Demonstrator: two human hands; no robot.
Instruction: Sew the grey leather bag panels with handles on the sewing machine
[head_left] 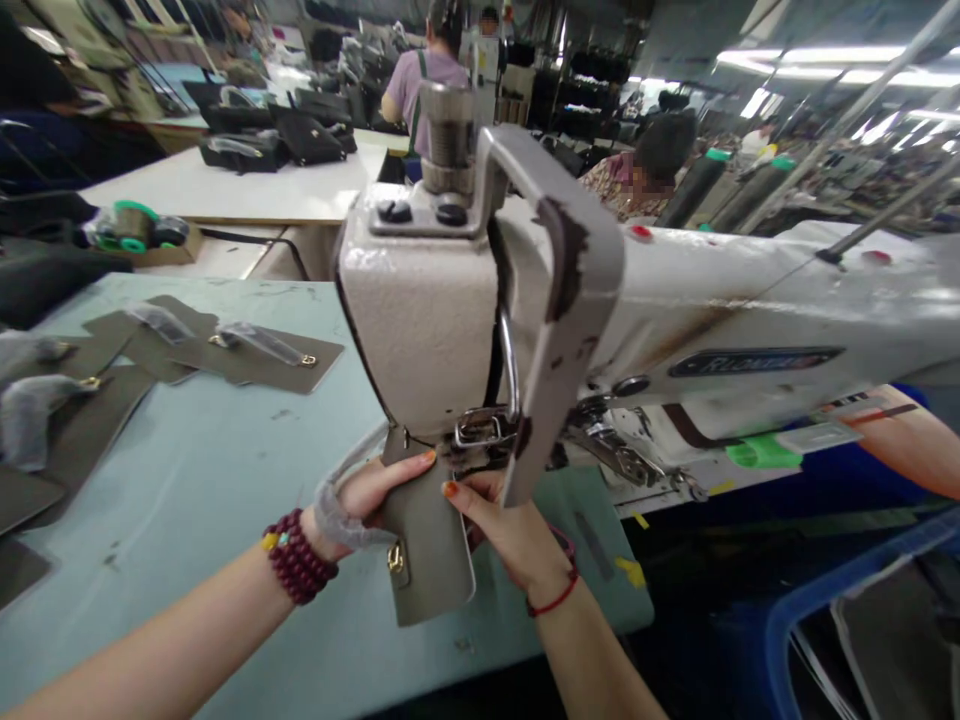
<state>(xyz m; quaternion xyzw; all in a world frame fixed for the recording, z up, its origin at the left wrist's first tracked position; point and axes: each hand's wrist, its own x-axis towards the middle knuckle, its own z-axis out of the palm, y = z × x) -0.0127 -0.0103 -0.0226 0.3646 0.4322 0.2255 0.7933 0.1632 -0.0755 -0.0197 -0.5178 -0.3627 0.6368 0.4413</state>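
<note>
1. My left hand (367,497) pinches gray panel (429,540), far end at sewing machine (420,325) head.
2. My right hand (511,530) pinches its right edge, fingers partly hidden.
3. Buckle (395,558) on; sewing looks under way, can't tell how much is left.

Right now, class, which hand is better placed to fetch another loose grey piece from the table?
The left hand, probably: it lies nearer the loose grey pieces, while the right hand is farther away, partly behind the metal bracket.
</note>
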